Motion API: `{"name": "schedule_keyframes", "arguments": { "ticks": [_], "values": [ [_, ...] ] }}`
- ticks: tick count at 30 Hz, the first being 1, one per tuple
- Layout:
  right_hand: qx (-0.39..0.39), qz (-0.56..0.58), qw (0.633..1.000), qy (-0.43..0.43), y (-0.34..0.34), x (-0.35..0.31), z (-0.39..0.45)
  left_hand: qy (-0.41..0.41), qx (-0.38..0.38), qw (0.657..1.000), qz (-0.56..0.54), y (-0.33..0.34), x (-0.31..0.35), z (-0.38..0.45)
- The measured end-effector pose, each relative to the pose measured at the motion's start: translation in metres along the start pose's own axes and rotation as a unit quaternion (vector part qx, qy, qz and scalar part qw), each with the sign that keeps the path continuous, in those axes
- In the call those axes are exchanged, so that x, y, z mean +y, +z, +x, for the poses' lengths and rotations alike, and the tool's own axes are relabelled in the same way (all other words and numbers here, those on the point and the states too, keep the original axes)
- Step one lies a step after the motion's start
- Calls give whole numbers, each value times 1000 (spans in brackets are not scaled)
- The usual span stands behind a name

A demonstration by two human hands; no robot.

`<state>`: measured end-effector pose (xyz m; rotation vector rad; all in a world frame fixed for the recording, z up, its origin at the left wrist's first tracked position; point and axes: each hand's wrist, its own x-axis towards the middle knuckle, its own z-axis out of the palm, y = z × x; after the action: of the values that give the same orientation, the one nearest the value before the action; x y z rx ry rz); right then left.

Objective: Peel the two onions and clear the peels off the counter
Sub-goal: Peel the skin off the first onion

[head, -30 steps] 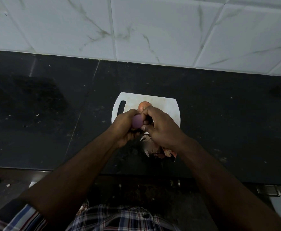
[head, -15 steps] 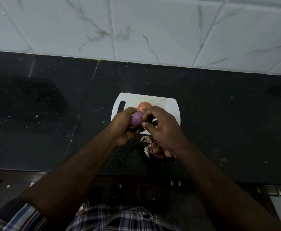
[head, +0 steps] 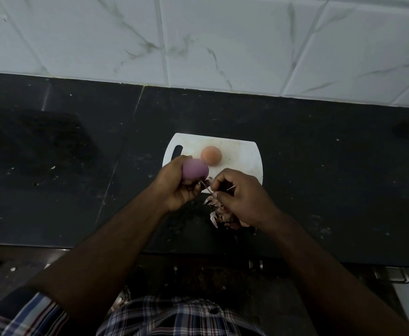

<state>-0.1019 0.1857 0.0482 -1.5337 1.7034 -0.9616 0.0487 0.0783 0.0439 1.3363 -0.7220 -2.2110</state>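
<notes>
My left hand (head: 174, 185) grips a purple, peeled-looking onion (head: 195, 172) just above the near left corner of the white cutting board (head: 242, 163). My right hand (head: 242, 192) pinches a thin strip of peel (head: 207, 189) that still runs to the base of that onion. A second onion (head: 211, 155), orange-brown with its skin on, lies on the board behind my hands. A heap of loose peels (head: 222, 214) sits on the black counter (head: 319, 178) in front of the board, partly under my right wrist.
A white marble-tiled wall (head: 222, 44) closes the back of the counter. Small crumbs dot the counter's left half. The counter's front edge runs just below my forearms, with a metal handle (head: 402, 277) at lower right.
My hands have come apart: the left has shifted left with the purple onion, the right has pulled back towards me, drawing a strip of peel off. The orange onion now shows fully.
</notes>
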Motion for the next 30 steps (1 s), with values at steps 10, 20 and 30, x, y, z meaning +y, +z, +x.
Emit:
{"name": "schedule_keyframes", "arguments": {
  "ticks": [10, 20, 30],
  "values": [
    [75, -37, 996, -3, -5, -1, 9, -28, -15, 999, -6, -4, -2, -1],
    [93, -69, 990, -84, 18, -12, 22, 13, 5, 999, 38, 5, -4, -2],
    [104, -92, 987, -77, 24, 2, 11, -22, 10, 1000, 4, 2, -5, 2]
  ]
}}
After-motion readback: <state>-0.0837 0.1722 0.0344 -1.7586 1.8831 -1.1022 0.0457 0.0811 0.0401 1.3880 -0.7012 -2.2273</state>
